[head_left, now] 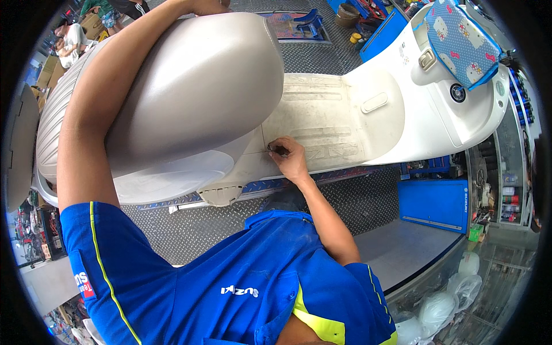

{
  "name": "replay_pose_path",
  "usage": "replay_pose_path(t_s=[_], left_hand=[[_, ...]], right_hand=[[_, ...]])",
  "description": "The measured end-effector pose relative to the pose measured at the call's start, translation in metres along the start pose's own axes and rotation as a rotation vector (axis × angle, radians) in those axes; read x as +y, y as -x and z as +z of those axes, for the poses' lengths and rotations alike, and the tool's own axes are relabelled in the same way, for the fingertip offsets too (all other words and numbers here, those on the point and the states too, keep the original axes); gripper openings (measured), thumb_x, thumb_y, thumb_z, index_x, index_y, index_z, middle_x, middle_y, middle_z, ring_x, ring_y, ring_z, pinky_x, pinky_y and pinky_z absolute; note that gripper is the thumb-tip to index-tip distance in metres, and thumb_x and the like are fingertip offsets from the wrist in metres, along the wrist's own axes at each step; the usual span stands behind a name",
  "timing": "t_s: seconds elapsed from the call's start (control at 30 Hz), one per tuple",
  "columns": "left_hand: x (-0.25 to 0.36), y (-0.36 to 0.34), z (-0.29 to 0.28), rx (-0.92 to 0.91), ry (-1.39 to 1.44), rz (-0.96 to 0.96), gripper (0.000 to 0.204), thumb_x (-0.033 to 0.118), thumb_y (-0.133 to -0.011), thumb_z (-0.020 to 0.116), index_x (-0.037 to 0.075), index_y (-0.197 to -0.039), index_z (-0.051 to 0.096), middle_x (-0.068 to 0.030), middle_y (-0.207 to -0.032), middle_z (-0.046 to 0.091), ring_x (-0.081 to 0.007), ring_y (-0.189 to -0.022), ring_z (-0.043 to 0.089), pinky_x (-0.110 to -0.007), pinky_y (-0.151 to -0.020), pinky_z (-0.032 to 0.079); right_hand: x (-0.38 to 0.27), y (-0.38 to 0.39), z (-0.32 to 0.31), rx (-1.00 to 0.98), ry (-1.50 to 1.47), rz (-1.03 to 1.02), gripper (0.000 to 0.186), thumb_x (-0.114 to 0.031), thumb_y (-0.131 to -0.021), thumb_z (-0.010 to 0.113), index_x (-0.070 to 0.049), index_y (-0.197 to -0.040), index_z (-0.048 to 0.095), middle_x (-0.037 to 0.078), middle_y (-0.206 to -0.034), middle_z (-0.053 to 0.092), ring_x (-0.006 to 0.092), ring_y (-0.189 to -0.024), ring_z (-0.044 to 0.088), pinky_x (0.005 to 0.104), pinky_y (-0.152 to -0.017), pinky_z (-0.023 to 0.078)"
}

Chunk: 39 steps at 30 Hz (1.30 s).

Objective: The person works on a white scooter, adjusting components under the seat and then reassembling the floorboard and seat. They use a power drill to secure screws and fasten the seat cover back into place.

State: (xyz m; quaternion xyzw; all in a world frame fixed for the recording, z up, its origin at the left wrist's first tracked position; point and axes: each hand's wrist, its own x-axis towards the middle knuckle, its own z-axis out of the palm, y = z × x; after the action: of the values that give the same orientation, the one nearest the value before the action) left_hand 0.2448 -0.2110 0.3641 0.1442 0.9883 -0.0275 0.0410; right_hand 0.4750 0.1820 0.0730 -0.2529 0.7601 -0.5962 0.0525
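A white scooter [428, 118] stands side-on before me, its front end to the right. My left arm reaches across its large grey-beige seat [213, 80]. At the far side of the seat, my left hand [208, 6] is partly cut off by the picture's upper edge, and its fingers do not show well. My right hand [292, 161] is at the near side of the dirty cream footboard [313, 103], just in front of the seat. Its fingers are curled closed round a small dark thing [280, 150] whose kind I cannot make out.
A blue patterned bag [463, 43] hangs at the scooter's front. Under it lies a dark checker-plate floor [368, 198]. A blue panel [434, 204] stands at right, near a glass case [494, 287] with white plastic bags [437, 310]. People [72, 43] are at far left.
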Motion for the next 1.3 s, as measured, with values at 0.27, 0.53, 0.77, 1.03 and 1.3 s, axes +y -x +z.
replay_pose_path(t_s=[0.27, 0.53, 0.77, 1.03, 1.3], left_hand=[[0.001, 0.002, 0.001, 0.002, 0.034, -0.038, 0.042, 0.043, -0.088, 0.071, 0.004, -0.102, 0.078, -0.0192, -0.096, 0.077, -0.0341, -0.091, 0.073, -0.047, -0.082, 0.057], [0.003, 0.002, 0.0, -0.004, 0.056, -0.038, 0.041, 0.041, -0.088, 0.072, 0.003, -0.101, 0.077, -0.0198, -0.094, 0.076, -0.0335, -0.089, 0.073, -0.046, -0.081, 0.057], [-0.004, 0.001, 0.003, 0.013, 0.032, -0.011, 0.041, 0.041, -0.088, 0.072, 0.002, -0.101, 0.077, -0.02, -0.092, 0.076, -0.0338, -0.088, 0.073, -0.046, -0.08, 0.057], [0.0, 0.004, 0.0, -0.018, 0.05, -0.035, 0.041, 0.041, -0.088, 0.071, 0.003, -0.102, 0.077, -0.0205, -0.095, 0.076, -0.0339, -0.09, 0.073, -0.046, -0.082, 0.056], [0.006, 0.003, 0.0, 0.002, -0.001, -0.012, 0.043, 0.045, -0.086, 0.071, 0.006, -0.101, 0.078, -0.0199, -0.098, 0.076, -0.0358, -0.095, 0.072, -0.048, -0.084, 0.056]], right_hand=[[-0.013, 0.002, 0.003, 0.054, -0.066, 0.093, 0.032, 0.011, -0.073, 0.075, -0.001, -0.102, 0.07, 0.008, -0.089, 0.069, 0.0163, -0.078, 0.068, 0.0289, -0.07, 0.054], [-0.022, 0.001, 0.001, 0.029, -0.018, 0.044, 0.037, 0.01, -0.077, 0.075, -0.002, -0.111, 0.067, 0.005, -0.094, 0.072, 0.0126, -0.083, 0.068, 0.0273, -0.073, 0.053], [-0.023, 0.002, 0.002, 0.047, -0.066, 0.073, 0.046, 0.01, -0.076, 0.075, -0.002, -0.119, 0.063, 0.007, -0.097, 0.073, 0.0131, -0.084, 0.07, 0.0274, -0.074, 0.055], [-0.019, 0.004, 0.0, 0.018, -0.139, 0.101, 0.033, 0.011, -0.077, 0.075, 0.0, -0.108, 0.069, 0.005, -0.097, 0.072, 0.0114, -0.084, 0.067, 0.0251, -0.074, 0.053], [-0.066, 0.009, -0.022, -0.048, -0.49, 0.076, 0.025, 0.006, -0.082, 0.079, 0.003, -0.104, 0.069, 0.007, -0.104, 0.067, 0.013, -0.09, 0.066, 0.0263, -0.077, 0.054]])
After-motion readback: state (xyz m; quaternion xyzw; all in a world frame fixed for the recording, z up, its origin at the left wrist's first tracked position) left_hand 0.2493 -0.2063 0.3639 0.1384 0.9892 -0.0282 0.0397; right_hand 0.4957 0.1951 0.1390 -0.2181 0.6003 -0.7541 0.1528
